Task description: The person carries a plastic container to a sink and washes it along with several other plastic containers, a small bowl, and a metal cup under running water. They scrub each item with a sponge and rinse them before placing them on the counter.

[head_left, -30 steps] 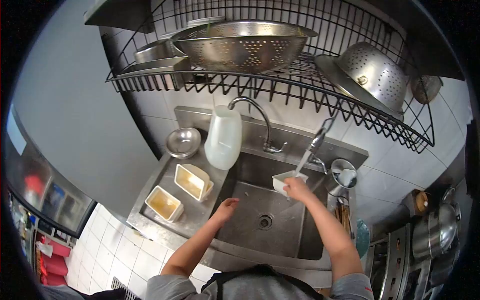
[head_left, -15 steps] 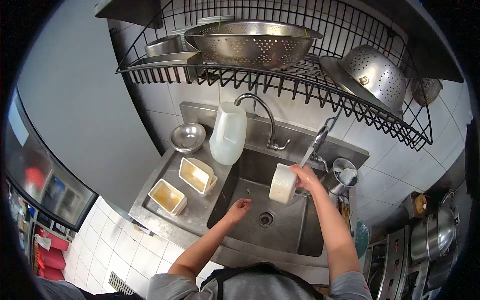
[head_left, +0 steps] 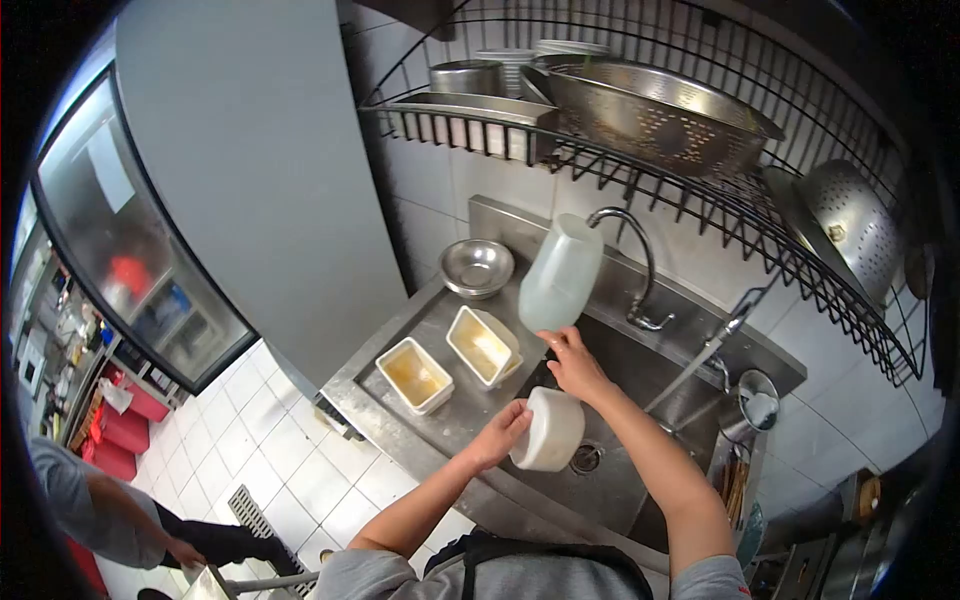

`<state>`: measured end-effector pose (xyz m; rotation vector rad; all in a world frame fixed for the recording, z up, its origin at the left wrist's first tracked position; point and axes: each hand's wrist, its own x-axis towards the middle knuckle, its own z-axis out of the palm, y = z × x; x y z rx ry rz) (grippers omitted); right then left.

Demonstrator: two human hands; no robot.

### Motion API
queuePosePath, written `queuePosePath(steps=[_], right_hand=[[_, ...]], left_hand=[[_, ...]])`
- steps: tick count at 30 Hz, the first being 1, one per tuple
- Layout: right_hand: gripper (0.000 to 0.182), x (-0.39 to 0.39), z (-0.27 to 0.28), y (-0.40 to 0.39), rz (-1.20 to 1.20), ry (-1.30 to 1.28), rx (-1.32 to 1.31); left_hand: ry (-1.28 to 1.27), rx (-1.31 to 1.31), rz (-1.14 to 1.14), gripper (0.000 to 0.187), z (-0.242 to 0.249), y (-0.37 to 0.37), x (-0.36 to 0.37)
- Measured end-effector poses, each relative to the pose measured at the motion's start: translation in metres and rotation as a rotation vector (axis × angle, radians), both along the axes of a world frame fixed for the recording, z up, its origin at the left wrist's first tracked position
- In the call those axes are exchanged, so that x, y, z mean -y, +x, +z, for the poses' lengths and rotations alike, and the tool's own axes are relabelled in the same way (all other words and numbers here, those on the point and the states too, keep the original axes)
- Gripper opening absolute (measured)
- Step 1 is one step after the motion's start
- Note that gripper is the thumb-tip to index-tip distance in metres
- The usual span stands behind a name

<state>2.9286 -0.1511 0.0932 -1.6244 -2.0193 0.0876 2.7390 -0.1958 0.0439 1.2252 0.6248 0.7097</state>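
My left hand (head_left: pixel 503 436) grips the rim of a white plastic container (head_left: pixel 555 430), tilted over the front of the sink (head_left: pixel 640 508). My right hand (head_left: pixel 577 367) is above the sink's left edge, fingers stretched out, close to the base of a translucent plastic pitcher (head_left: pixel 563 275). Whether its fingertips touch the pitcher is hard to tell. On the steel drainboard to the left stand two white rectangular tubs (head_left: pixel 413 375) (head_left: pixel 483 345) with yellowish residue inside. Water runs from the right faucet (head_left: pixel 738 312) into the sink.
Steel bowls (head_left: pixel 477 267) sit behind the tubs. The left faucet (head_left: pixel 645 250) arches beside the pitcher. A steel canister (head_left: pixel 748 405) stands right of the sink. Overhead, a black wire rack (head_left: pixel 640 185) carries colanders (head_left: pixel 660 120). Another person (head_left: pixel 100 500) is at the lower left.
My right hand has let go of the white container and moved left from the water stream toward the pitcher. My left hand now holds the container. The view has turned; another person has appeared.
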Motion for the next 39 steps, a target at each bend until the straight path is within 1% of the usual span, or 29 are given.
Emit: queuePosePath(steps=[1,3,4,5,7,9,10,13,15,17,19,21,22,25,26,27,28,29,30,31,32,33,35,36,38,39], right_hand=[[0.036,-0.005,0.002,-0.014,0.050,0.193,0.164],[0.031,-0.018,0.000,-0.035,0.107,0.227,0.344],[0.027,-0.024,-0.002,-0.041,0.111,0.191,0.389],[0.024,-0.031,-0.004,-0.047,0.116,0.155,0.435],[0.016,-0.044,-0.010,-0.054,0.080,-0.032,0.438],[0.011,-0.047,-0.011,-0.048,0.149,-0.051,0.381],[0.013,-0.045,-0.006,-0.043,0.180,-0.059,0.352],[0.021,-0.018,0.014,-0.020,0.075,-0.106,-0.049],[0.027,0.001,0.008,0.016,0.099,0.054,-0.205],[0.026,0.031,0.015,0.055,0.017,-0.051,-0.276],[0.024,0.055,-0.006,0.103,-0.019,-0.058,-0.259],[0.023,0.087,-0.012,0.132,-0.117,-0.082,-0.039],[0.023,0.098,-0.012,0.140,-0.171,-0.092,0.074],[0.021,0.118,-0.021,0.155,-0.171,-0.320,0.208],[0.018,0.114,-0.049,0.175,-0.101,-0.322,0.290],[0.018,0.117,-0.044,0.171,-0.042,-0.323,0.201],[0.021,0.114,-0.051,0.175,0.020,-0.207,0.012],[0.026,0.114,-0.040,0.169,-0.156,-0.358,-0.085],[0.027,0.114,-0.040,0.167,-0.250,-0.338,-0.062],[0.026,0.113,-0.039,0.166,-0.275,-0.334,-0.065],[0.026,0.110,-0.047,0.166,-0.274,-0.317,-0.088],[0.028,0.109,-0.038,0.158,-0.295,-0.239,-0.136],[0.028,0.100,-0.046,0.167,-0.349,-0.200,-0.269],[0.027,0.096,-0.052,0.170,-0.433,-0.240,-0.523],[0.024,0.091,-0.061,0.173,-0.587,-0.308,-1.037],[0.023,0.093,-0.057,0.170,-0.569,-0.341,-1.146]], left_hand=[[0.072,-0.057,-0.030,0.027,0.008,-0.011,0.007],[0.211,-0.173,-0.095,0.026,0.023,-0.030,0.022],[0.370,-0.301,-0.139,0.025,0.041,-0.040,0.030],[0.643,-0.355,-0.107,0.024,0.048,-0.048,0.039],[0.928,-0.482,-0.169,0.019,0.049,-0.062,0.053],[0.998,-0.509,-0.239,0.016,0.045,-0.078,0.063],[1.034,-0.520,-0.277,0.015,0.044,-0.085,0.067],[1.080,-0.628,-0.326,0.012,0.036,-0.108,0.073],[1.043,-0.662,-0.328,0.015,0.032,-0.121,0.077],[1.041,-0.727,-0.325,0.017,0.020,-0.133,0.080],[1.051,-0.734,-0.322,0.019,0.015,-0.139,0.080],[1.056,-0.758,-0.319,0.018,0.014,-0.139,0.080],[1.042,-0.741,-0.260,0.012,0.015,-0.137,0.082],[1.012,-0.824,-0.324,0.021,0.023,-0.134,0.083],[1.003,-0.824,-0.309,0.025,0.028,-0.132,0.083],[0.997,-0.816,-0.299,0.030,0.034,-0.130,0.084],[0.990,-0.806,-0.293,0.035,0.040,-0.128,0.084],[1.014,-0.805,-0.279,0.042,0.047,-0.124,0.083],[1.025,-0.817,-0.284,0.042,0.055,-0.119,0.082],[1.034,-0.835,-0.281,0.042,0.062,-0.114,0.079],[1.033,-0.793,-0.263,0.039,0.067,-0.107,0.075],[1.064,-0.737,-0.254,0.038,0.073,-0.097,0.070],[1.109,-0.641,-0.231,0.035,0.087,-0.073,0.060],[1.135,-0.545,-0.256,0.029,0.095,-0.054,0.055],[1.188,-0.322,-0.315,0.029,0.095,-0.004,0.044],[1.162,-0.235,-0.302,0.028,0.094,0.026,0.042]])
